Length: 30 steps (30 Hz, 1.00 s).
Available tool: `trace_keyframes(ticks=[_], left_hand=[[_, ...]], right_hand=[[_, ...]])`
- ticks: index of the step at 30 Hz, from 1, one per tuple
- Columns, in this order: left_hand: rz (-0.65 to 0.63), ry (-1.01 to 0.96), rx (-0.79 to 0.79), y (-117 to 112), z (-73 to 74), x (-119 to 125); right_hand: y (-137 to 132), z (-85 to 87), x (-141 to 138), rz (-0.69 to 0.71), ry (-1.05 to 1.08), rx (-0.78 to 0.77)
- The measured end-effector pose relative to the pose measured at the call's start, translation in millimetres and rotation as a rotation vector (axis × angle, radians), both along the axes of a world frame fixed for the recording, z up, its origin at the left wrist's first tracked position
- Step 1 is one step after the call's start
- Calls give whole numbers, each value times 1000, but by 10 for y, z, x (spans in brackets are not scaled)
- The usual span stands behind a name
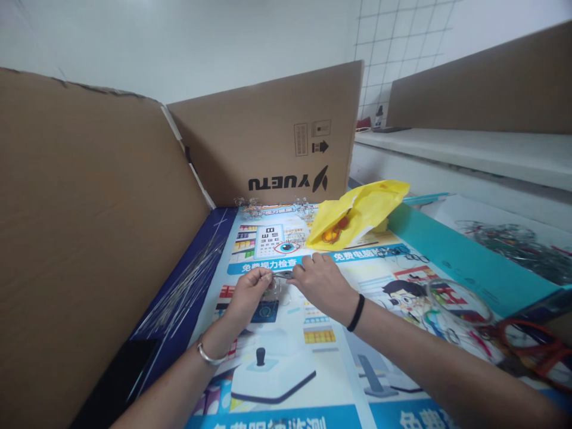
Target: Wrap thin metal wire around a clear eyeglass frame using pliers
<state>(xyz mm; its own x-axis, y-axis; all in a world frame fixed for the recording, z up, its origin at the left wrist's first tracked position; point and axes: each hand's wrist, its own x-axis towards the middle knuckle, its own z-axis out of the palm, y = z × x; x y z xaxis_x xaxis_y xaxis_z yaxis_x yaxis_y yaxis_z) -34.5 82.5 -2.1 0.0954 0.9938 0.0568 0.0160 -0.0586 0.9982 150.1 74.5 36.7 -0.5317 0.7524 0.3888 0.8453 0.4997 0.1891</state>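
Observation:
My left hand [250, 293] is pinched closed on a thin bent wire [280, 293], whose fine loops hang just below the fingertips. My right hand [325, 286] is wrapped round small metal pliers [283, 274]. The jaws reach left to the fingertips of my left hand, at the wire. My right palm hides most of the handles. Both hands are over the middle of a printed poster sheet [272, 333] that covers the table. Whether the jaws grip the wire is too small to tell.
Cardboard panels [268, 137] stand at the back and left. Straight wires [179, 292] lie along the left edge. A yellow bag [357, 208] holding something orange is beyond my right hand. Tangled wire [513, 244] fills a box at right, with red-handled tools [531, 345] nearer me.

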Motion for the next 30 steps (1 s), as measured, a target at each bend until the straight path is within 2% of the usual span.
trace_keyframes(ticks=[17,30], left_hand=[[28,25,36,3,-34,0],[21,42,28,-2,12,16]], right_hand=[[3,-37,-10,-10,0,-39],[7,-56,-6,-10,-26,-71]])
